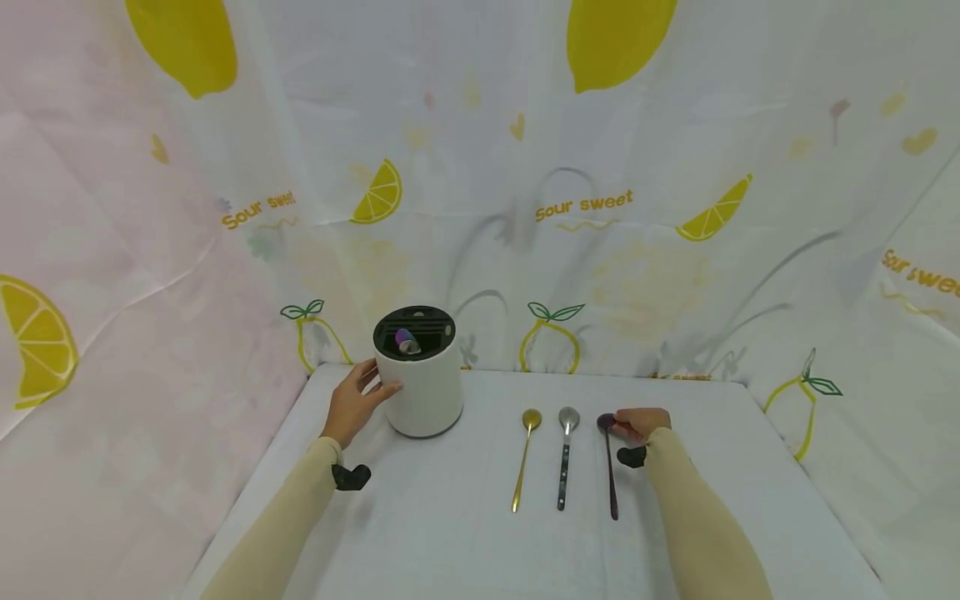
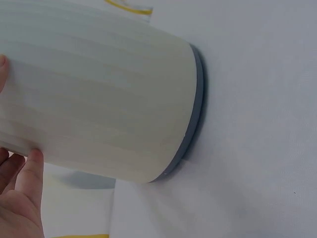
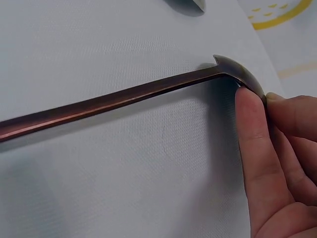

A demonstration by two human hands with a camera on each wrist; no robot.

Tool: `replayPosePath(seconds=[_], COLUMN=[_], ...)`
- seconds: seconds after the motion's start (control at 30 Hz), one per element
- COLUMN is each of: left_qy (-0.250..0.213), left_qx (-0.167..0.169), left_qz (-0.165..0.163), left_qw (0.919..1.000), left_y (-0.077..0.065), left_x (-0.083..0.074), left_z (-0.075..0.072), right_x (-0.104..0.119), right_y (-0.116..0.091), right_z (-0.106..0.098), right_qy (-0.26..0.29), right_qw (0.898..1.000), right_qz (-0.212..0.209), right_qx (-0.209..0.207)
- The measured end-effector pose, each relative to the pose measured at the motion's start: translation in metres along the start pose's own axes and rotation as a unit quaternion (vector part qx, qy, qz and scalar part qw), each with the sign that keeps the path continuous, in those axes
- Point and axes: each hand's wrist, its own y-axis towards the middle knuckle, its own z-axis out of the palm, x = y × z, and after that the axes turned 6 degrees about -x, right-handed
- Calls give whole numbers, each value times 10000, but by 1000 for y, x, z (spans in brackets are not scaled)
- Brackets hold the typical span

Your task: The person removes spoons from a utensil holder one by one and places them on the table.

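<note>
**Dark spoon (image 1: 611, 467) pinched at its bowl, holder (image 1: 426, 400) in the other hand**

Dark spoon: right half of the table (image 1: 450, 542), nearer the right edge than the gold spoon (image 1: 525, 460) and silver spoon (image 1: 565, 462), which lie apart in the same row. Holder upright near the far left corner, close to the far edge; a purple-and-silver thing shows in its black top, too little visible to name.

Right hand (image 1: 641, 422): thumb and finger pinching the rim of the dark spoon's bowl. Left hand (image 1: 355, 407): curled against the holder's side, thumb on the near face.

Step in hand, as I judge it: taking up the dark spoon. Next move would call for a secure pinch and a clean lift, holder steadied. Bowl clear of the cloth or not: cannot tell.

Orientation: bowl toward the far edge, handle tip toward the near edge. Long axis runs far to near, roughly square to the far edge.
</note>
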Motion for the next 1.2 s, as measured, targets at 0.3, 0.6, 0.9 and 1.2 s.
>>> replayPosePath(seconds=[0.3,0.6,0.9,1.2], left_qy=[-38,-4,-2,15], left_qx=[23,-20,-4,22], left_qz=[10,53,11,38], left_qw=[10000,10000,10000,10000], left_y=[2,2,0,2], left_x=[1,2,4,3], left_z=[-1,-2,-1,0], right_x=[-3,-7,-18,-19], right_y=[4,6,5,-1], right_z=[-1,-6,-12,-17], right_qy=[-89,-939,-1827,-1766], right_qw=[9999,9931,9715,9718], right_qz=[-75,-351,-1022,-1026], right_qx=[-6,-611,-1114,-1180])
